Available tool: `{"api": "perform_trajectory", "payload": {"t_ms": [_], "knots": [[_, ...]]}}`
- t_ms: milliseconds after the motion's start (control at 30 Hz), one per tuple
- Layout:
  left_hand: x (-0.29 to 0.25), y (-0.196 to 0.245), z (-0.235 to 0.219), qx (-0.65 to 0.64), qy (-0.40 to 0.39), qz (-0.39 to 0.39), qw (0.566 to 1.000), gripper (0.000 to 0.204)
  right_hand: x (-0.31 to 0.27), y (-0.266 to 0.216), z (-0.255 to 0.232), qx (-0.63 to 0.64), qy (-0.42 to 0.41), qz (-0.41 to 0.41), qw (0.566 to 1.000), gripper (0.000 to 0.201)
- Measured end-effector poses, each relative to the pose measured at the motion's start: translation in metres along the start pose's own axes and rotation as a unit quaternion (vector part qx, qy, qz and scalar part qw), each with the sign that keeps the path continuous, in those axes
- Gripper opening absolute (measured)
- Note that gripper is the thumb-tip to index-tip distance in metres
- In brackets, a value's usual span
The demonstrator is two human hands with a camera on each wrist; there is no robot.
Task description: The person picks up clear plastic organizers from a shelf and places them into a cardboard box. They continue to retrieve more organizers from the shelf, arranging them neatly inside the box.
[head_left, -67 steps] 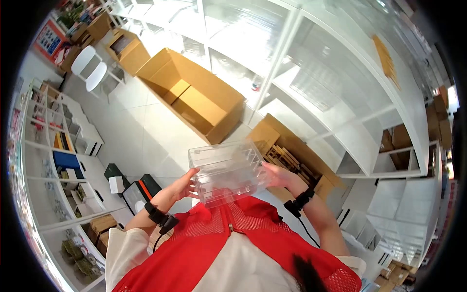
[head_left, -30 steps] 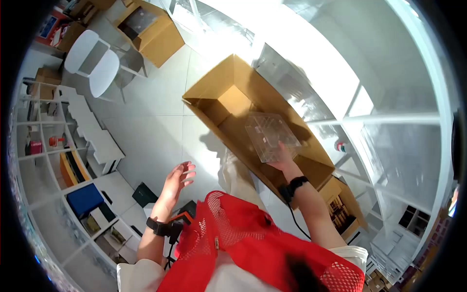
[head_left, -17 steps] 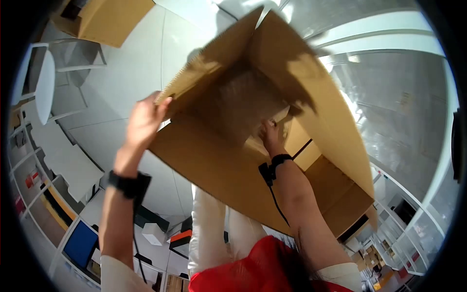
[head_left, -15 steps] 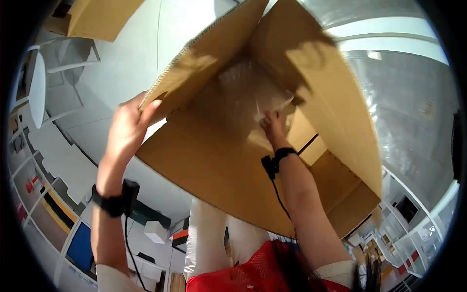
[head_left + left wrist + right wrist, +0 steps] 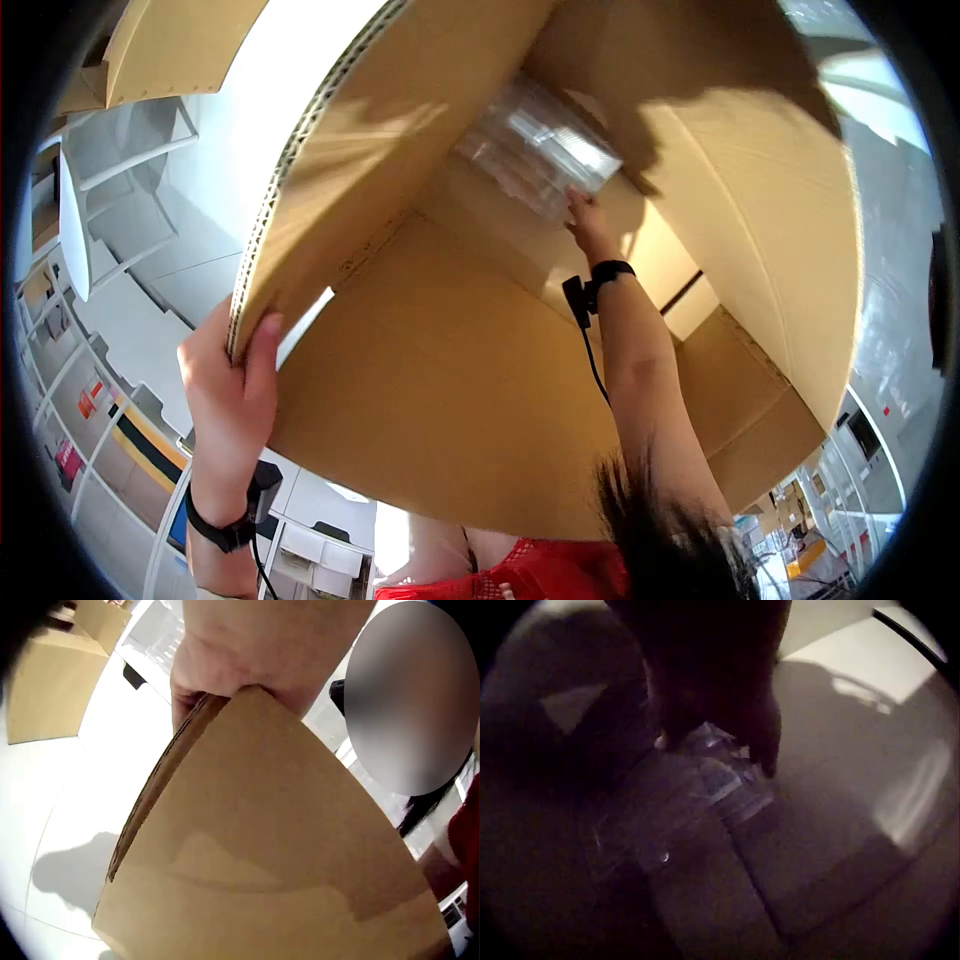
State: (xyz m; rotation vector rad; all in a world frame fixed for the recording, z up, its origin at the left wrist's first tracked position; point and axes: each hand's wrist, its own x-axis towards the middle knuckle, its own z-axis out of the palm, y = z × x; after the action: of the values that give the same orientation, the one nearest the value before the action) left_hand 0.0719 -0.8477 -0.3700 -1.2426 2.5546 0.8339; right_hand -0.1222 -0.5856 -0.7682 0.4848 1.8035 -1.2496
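Note:
A large open cardboard box fills the middle of the head view. My left hand grips its left wall's top edge, the thumb on the inside; in the left wrist view the left hand is at a corner of the box. Deep inside, my right hand holds the near edge of a clear plastic case. The right wrist view is dark: there the right hand has its fingers around one end of the clear case.
Another cardboard box stands at the upper left, with a white chair below it. White shelving with small goods runs down the left side. More shelves are at the lower right.
After carrying the clear case into the box, my right hand is deeper inside with it. My left hand has taken hold of the box edge, and the box looks larger and closer.

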Motion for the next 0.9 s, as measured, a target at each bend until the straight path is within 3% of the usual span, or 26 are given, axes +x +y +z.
{"api": "perform_trajectory", "payload": {"t_ms": [33,67,133,167,233,333,400,433,500,533,633,667,700,733,767,800,833,867,900], "knots": [[0.001,0.002,0.0,-0.001,0.009,0.013,1.0,0.01,-0.01,-0.013,0.001,-0.061,0.018,-0.019,0.998,0.055],[0.001,0.005,0.003,-0.004,0.021,0.027,0.999,0.011,-0.059,-0.071,0.004,-0.229,0.007,-0.075,0.97,0.052],[0.002,0.004,0.006,-0.023,0.027,0.052,0.998,0.013,-0.124,-0.127,0.011,-0.399,0.056,-0.178,0.897,0.045],[0.003,0.004,0.007,-0.034,0.021,0.057,0.998,0.014,-0.132,-0.128,0.007,-0.405,0.114,-0.233,0.877,0.046],[0.002,0.007,0.006,-0.054,0.017,0.067,0.996,0.016,-0.151,-0.144,-0.014,-0.506,0.092,-0.28,0.81,0.048],[-0.001,0.009,0.003,-0.038,-0.026,0.015,0.999,0.021,-0.191,-0.148,-0.036,-0.505,0.049,-0.238,0.828,0.061],[-0.006,0.007,0.008,-0.034,-0.009,0.021,0.999,0.021,-0.199,-0.127,-0.062,-0.393,-0.005,-0.185,0.901,0.071],[-0.005,0.003,0.009,-0.039,-0.049,0.023,0.998,0.029,-0.219,-0.13,-0.075,-0.284,-0.076,-0.116,0.949,0.074],[-0.013,0.008,0.011,0.047,-0.036,-0.062,0.996,0.045,-0.268,-0.137,-0.109,-0.2,-0.118,-0.045,0.972,0.072],[-0.02,0.011,0.01,0.121,-0.043,-0.058,0.99,0.061,-0.293,-0.141,-0.128,-0.213,-0.131,-0.036,0.968,0.069],[-0.061,0.043,-0.006,0.19,0.074,0.078,0.976,0.065,-0.365,-0.133,-0.202,-0.136,-0.129,0.0,0.982,0.055],[-0.077,0.05,-0.013,0.146,0.098,0.126,0.976,0.065,-0.388,-0.123,-0.231,-0.167,-0.095,0.012,0.981,0.05],[-0.091,0.057,-0.023,0.076,0.057,0.142,0.985,0.063,-0.412,-0.108,-0.259,-0.194,-0.059,0.023,0.979,0.046],[-0.107,0.049,-0.023,0.057,0.053,0.216,0.973,0.061,-0.44,-0.084,-0.285,-0.172,0.001,0.009,0.985,0.038],[-0.126,0.044,-0.026,0.044,-0.017,0.239,0.97,0.063,-0.47,-0.062,-0.311,-0.149,0.061,-0.008,0.987,0.033],[-0.145,0.042,-0.032,0.062,-0.069,0.227,0.969,0.061,-0.506,-0.052,-0.339,-0.082,0.04,0.033,0.995,0.033],[-0.162,0.019,-0.024,0.111,-0.085,0.259,0.956,0.054,-0.539,-0.029,-0.357,-0.107,0.153,0.08,0.979,0.039],[-0.181,0.003,-0.029,0.102,-0.088,0.297,0.945,0.046,-0.578,-0.003,-0.368,-0.1,0.21,0.039,0.972,0.044],[-0.194,-0.015,-0.035,0.127,-0.151,0.289,0.937,0.042,-0.611,0.016,-0.375,-0.02,0.256,0.118,0.959,0.044]]}}
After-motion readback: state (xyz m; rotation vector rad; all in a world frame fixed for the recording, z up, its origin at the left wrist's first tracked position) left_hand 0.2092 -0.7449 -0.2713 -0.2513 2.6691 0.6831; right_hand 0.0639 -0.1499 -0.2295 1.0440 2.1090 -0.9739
